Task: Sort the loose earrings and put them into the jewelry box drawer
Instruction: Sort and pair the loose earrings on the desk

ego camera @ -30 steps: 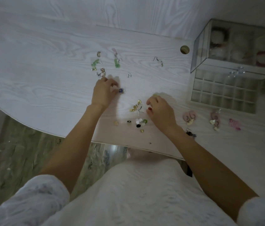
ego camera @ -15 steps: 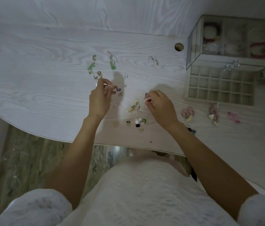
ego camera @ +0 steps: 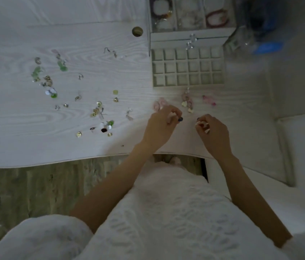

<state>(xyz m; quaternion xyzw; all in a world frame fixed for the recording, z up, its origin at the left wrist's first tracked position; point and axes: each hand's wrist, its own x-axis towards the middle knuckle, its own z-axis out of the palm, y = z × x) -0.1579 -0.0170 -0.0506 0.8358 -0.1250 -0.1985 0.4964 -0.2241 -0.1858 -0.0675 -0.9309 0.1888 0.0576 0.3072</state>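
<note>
1. Dark blue, a small stud earring (ego camera: 180,119) sits pinched at the fingertips of the left hand (ego camera: 162,124), whose fingers are curled in around it just above the table (ego camera: 16,119).
2. The right hand (ego camera: 211,131) is curled as well, and a small dark bit shows at its fingertips; it is probably the matching stud, though the dim view is too soft to be sure.
3. The two hands are near each other, apart, both close to the table's front edge.
4. From either grip the open drawer (ego camera: 188,85) of the jewelry box (ego camera: 191,37) lies straight ahead, away from the body, its long side running left to right and its grid of cells looking unfilled.
5. Pink earrings (ego camera: 187,99) lie between the hands and the drawer's front wall, so a reach forward would pass over them.
6. Both hands are about equally near the drawer, the left facing its left cells, the right its middle ones.
7. Most loose earrings (ego camera: 99,109) are scattered well off to the left.
</note>
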